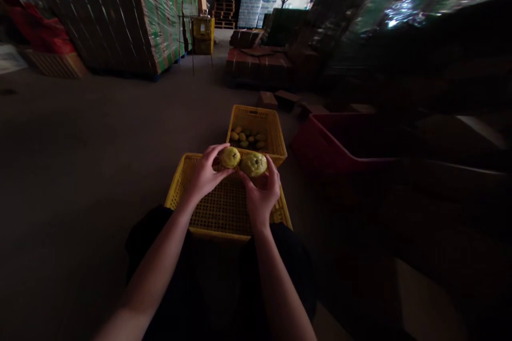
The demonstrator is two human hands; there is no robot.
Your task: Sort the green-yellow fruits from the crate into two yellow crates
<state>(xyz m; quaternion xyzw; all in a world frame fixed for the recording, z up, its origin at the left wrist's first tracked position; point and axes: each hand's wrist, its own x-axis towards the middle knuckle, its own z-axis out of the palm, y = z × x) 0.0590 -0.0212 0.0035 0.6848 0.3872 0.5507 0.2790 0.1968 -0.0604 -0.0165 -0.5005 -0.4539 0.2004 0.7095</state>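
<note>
My left hand (208, 172) grips a small, roundish yellow-green fruit (230, 157) between thumb and fingers. A larger, knobbly yellow-green fruit (254, 164) with a shiny surface is pinched in my right hand (264, 195). The two fruits are side by side, almost touching, each with a dark spot on the end facing me. Below both hands is a yellow plastic crate (220, 234) with a perforated floor, between my knees. Just beyond stands a second yellow crate (276, 130), holding several yellow-green fruits (242, 137) of a similar look.
A red bin (332, 141) stands to the right, partly in shadow. Farther off are wrapped pallet stacks (164, 16), flattened cardboard (260, 64), a yellow box (203, 34) and stacked water bottles (251, 2). Pieces of cardboard (267, 100) lie behind the far crate.
</note>
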